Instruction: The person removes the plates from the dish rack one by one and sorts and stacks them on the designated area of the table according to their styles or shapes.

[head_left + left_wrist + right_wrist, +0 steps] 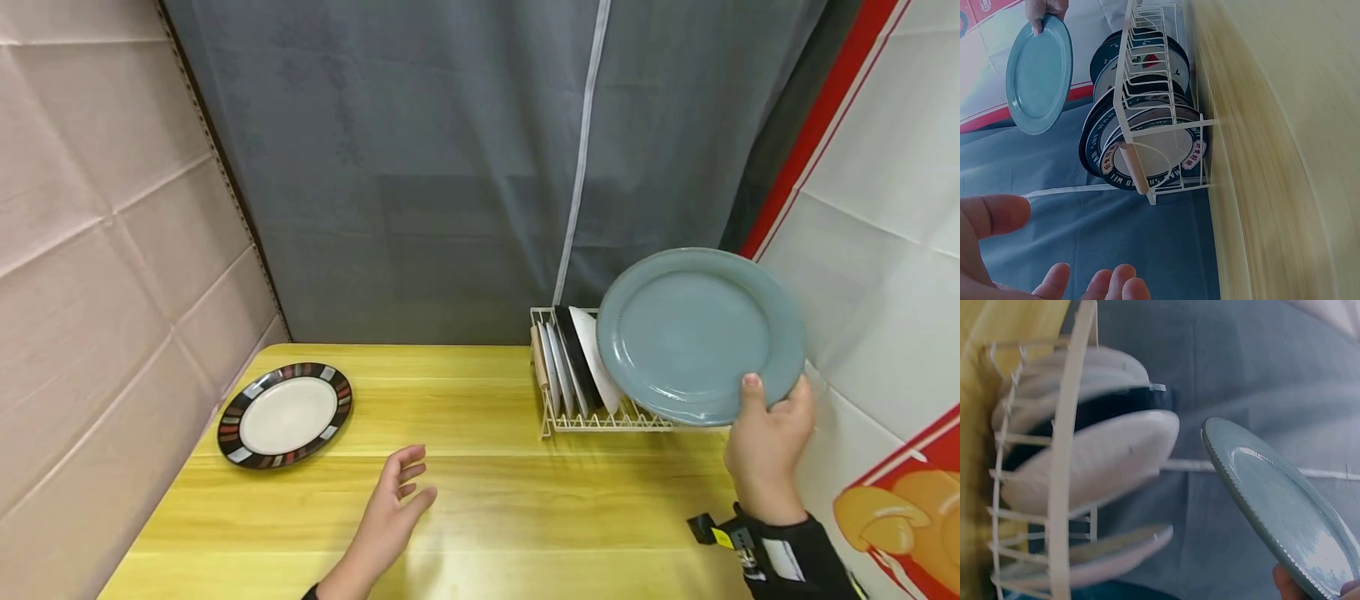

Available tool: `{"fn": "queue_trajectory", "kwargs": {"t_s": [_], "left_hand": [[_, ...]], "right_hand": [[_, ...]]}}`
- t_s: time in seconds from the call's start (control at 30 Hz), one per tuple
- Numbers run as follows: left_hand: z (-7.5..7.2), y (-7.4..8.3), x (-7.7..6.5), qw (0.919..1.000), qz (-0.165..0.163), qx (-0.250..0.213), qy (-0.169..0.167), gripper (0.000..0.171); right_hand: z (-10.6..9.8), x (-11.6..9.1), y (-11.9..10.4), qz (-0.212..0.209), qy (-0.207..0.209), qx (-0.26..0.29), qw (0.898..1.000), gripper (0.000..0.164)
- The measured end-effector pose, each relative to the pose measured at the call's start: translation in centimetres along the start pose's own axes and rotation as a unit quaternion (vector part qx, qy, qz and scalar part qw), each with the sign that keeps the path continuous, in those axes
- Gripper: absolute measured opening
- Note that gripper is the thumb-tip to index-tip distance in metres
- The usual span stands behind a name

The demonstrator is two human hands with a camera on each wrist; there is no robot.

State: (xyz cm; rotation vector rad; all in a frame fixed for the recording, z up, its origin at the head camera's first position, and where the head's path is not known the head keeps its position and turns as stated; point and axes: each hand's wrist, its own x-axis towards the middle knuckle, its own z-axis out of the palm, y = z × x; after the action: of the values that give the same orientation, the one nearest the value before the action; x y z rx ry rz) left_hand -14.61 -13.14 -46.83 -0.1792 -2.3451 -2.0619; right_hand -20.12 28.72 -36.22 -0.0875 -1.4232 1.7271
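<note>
The blue plate (701,333) is up in the air on the right side, tipped so its face shows, and in the side views it is apart from the rack. The right hand (772,450) pinches it by its low edge, with the thumb on the front and the fingers tucked behind. I think that is so the big plate won't slip, and so most of it stays free of the hand. From the head view, the plate covers part of the wire rack (618,423), which stands on the desk (480,517) near the curtain (420,233). In the rack, a black plate (576,358) and a white plate (596,358) stand on their edges with some more plates. The wires make little slots, and I guess those keep the plates from falling flat. A light brown handle (1134,167) sits on the end of the rack, maybe to make it nice to carry. The left hand (393,508) holds nothing. It hangs above the desk with its fingers loose and its thumb spread away, as if one hand is enough for this plate. Far over on the left, a striped-rim plate (288,414) lies flat, face up, well apart from the rack, so it probably can't roll or tip.
</note>
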Motion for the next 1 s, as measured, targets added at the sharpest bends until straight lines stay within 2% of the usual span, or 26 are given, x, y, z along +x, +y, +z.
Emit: {"fn": "queue_trajectory", "kwargs": {"t_s": [0.27,0.5,0.73,1.0], "left_hand": [[0.3,-0.1,0.3,1.0,0.007,-0.001,-0.002,0.056],[0.6,-0.2,0.4,0.9999,0.004,0.01,-0.01,0.063],[0.8,-0.2,0.4,0.9999,0.006,0.004,-0.014,0.063],[1.1,-0.1,0.5,0.9999,0.004,-0.005,-0.01,0.06]], "right_hand": [[0.6,-3.3,0.7,0.044,-0.048,-0.037,0.997,0.034],[1.3,-5.8,1.5,0.084,-0.085,-0.051,0.992,0.037],[2.2,-8.4,2.0,0.154,-0.124,-0.055,0.979,0.047],[2.9,-11.1,3.1,0.202,-0.165,-0.048,0.964,0.049]]}}
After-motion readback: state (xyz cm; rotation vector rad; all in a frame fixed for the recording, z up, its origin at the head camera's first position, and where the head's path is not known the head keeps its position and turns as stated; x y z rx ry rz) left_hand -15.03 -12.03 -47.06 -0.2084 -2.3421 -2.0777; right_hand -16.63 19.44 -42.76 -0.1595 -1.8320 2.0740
